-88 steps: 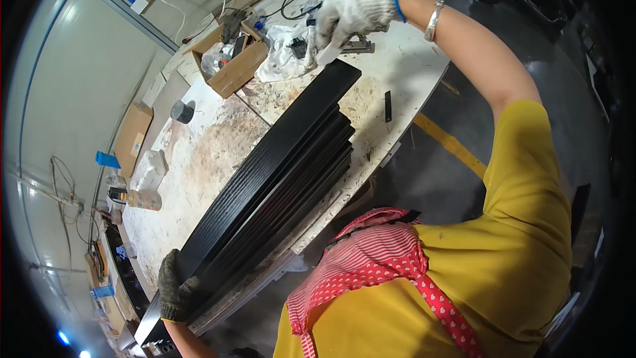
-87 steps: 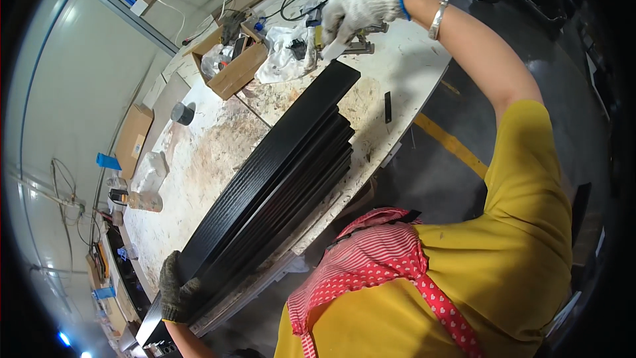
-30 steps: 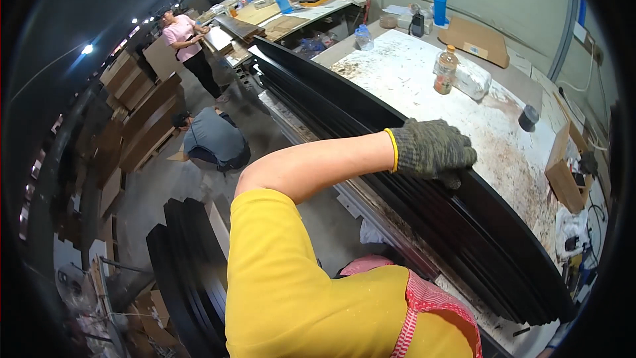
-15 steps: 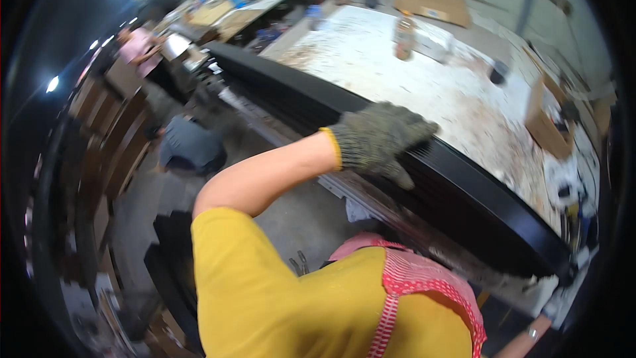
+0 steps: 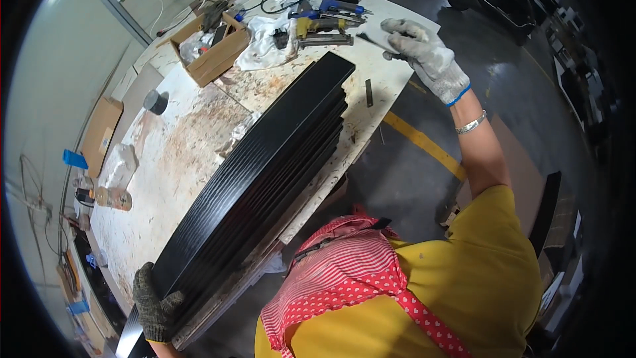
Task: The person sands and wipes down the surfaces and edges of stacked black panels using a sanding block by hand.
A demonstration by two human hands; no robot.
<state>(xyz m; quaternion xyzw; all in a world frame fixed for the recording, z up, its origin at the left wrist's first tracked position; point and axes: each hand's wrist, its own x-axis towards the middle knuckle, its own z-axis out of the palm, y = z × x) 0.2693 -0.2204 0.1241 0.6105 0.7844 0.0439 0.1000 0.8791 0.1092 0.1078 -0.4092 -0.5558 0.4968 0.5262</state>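
A long black ribbed panel (image 5: 248,159), or a stack of such panels, lies diagonally along the near side of the white worktable (image 5: 199,136). On its lower left end rests my left hand (image 5: 154,305) in a dark grey-green knit glove, fingers spread over the surface and thumb apart. Raised at the table's right corner, my right hand (image 5: 424,56) wears a whitish glove with a blue cuff. Its fingers are closed on a slim dark-tipped tool (image 5: 372,41); its exact kind is unclear.
Nail guns (image 5: 324,30) and a white cloth (image 5: 265,43) lie at the far end, beside an open cardboard box (image 5: 212,50). A dark cup (image 5: 156,101) and a bottle (image 5: 114,198) stand along the left. A narrow metal strip (image 5: 369,93) lies by the right edge.
My view has swung right toward the table's other end. My left hand remains on the black panel, now at lower left. My right hand has come up into full view with the slim tool.
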